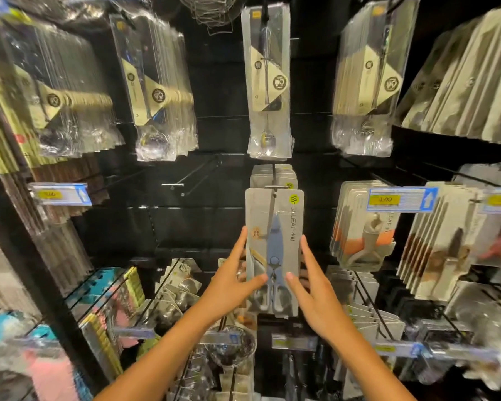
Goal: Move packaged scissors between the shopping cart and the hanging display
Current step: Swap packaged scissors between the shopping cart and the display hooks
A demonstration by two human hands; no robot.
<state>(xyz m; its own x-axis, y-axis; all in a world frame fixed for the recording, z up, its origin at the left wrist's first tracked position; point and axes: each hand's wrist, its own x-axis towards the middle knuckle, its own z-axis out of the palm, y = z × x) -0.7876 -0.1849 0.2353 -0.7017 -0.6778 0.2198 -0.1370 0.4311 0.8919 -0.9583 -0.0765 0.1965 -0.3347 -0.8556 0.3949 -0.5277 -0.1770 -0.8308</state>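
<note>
Scissors [274, 261], blue-bladed with grey handles on a grey card, held between both hands [232, 280], thumbs on front.

The scissors pack [274, 250] hangs on the hook [273, 176], before other packs [274, 173].

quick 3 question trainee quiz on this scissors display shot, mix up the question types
1. True or false: both hands touch the front scissors pack.
2. Where does the left hand sit on the pack? A) its left edge B) its top C) underneath
3. Fill in: the hook left of the scissors peg is ____.

Key
1. True; the right hand is on the opposite edge.
2. A
3. bare
</note>
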